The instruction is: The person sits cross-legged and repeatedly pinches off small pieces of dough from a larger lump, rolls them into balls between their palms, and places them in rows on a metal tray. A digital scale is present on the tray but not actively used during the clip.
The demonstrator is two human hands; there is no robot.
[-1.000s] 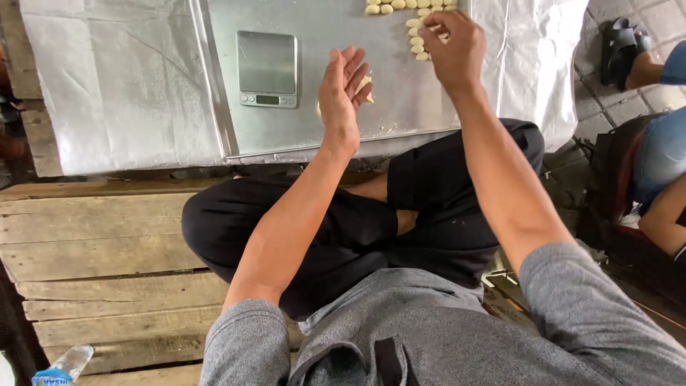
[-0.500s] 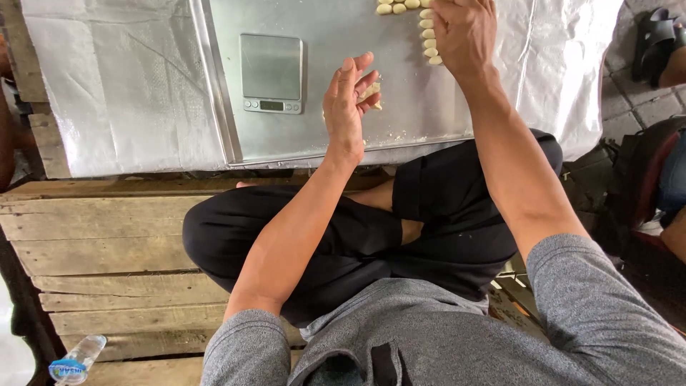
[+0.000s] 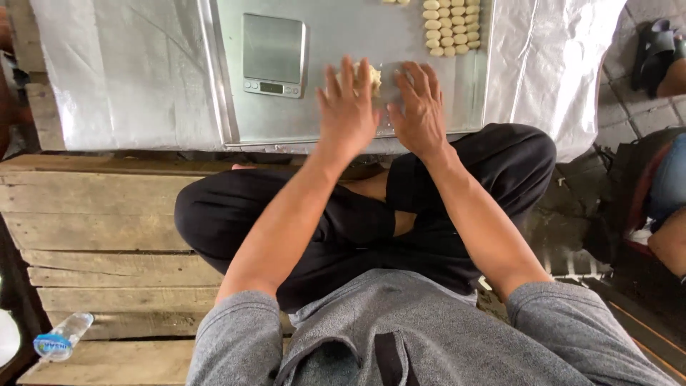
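A view from above, looking down at a person seated cross-legged on wooden planks (image 3: 93, 214), in black trousers and a grey top. Both bare forearms reach forward to a low metal bench (image 3: 343, 114) with a raised rim, set on a sheet of clear plastic (image 3: 121, 71).

The left hand (image 3: 348, 114) lies palm down on the metal, its fingers (image 3: 346, 75) spread and straight, grasping nothing. A pale lump of dough (image 3: 371, 77) shows just past these fingertips, touching them, partly hidden under the hand. The right hand (image 3: 420, 111) rests flat just beside it, fingers (image 3: 429, 78) also released and extended, closing on nothing; whether it touches the dough cannot be told.

A small digital scale (image 3: 273, 56) with a steel platform stands on the bench to the left of the hands, near but apart from them. At the far edge of the metal, beyond the right hand, small oval dough pieces (image 3: 451, 28) sit in neat rows (pale yellow, close together, some cut off by the top edge of the view).

A plastic water bottle (image 3: 63, 336) lies on its side on the planks at lower left. At the right edge, part of another person shows, beside a dark sandal (image 3: 654, 46) on the paved floor.
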